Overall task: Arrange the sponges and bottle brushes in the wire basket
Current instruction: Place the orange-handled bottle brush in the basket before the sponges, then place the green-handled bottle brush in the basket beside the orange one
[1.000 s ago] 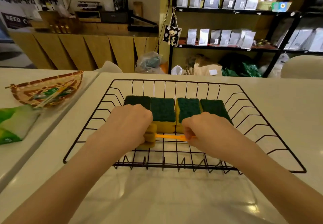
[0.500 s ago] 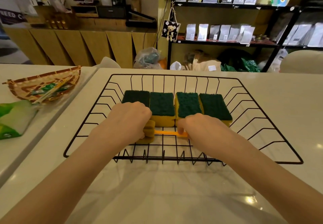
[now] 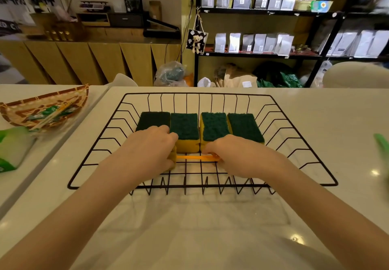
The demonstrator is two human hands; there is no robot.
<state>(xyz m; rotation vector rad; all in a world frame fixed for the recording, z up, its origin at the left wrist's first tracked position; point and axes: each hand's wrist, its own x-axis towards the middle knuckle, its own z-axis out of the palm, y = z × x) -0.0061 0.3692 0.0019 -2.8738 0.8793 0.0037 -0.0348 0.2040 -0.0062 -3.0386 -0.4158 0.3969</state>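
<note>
A black wire basket (image 3: 294,126) lies on the white counter. Several green-topped yellow sponges (image 3: 185,125) sit side by side across its middle. In front of them lies an orange bottle brush (image 3: 195,157), its thin handle running left to right inside the basket. My left hand (image 3: 151,145) is closed over the brush's yellow sponge head at the left end. My right hand (image 3: 233,152) pinches the handle's right end. Both hands hide the ends of the brush.
A woven tray (image 3: 25,109) with green packets and sticks sits at the left, beside a green and white pack (image 3: 10,149). A green object (image 3: 382,143) lies at the right edge. Shelves with bags stand behind the counter.
Both hands and the brush have shifted slightly forward toward the row of sponges. The grip on the brush is unchanged.
</note>
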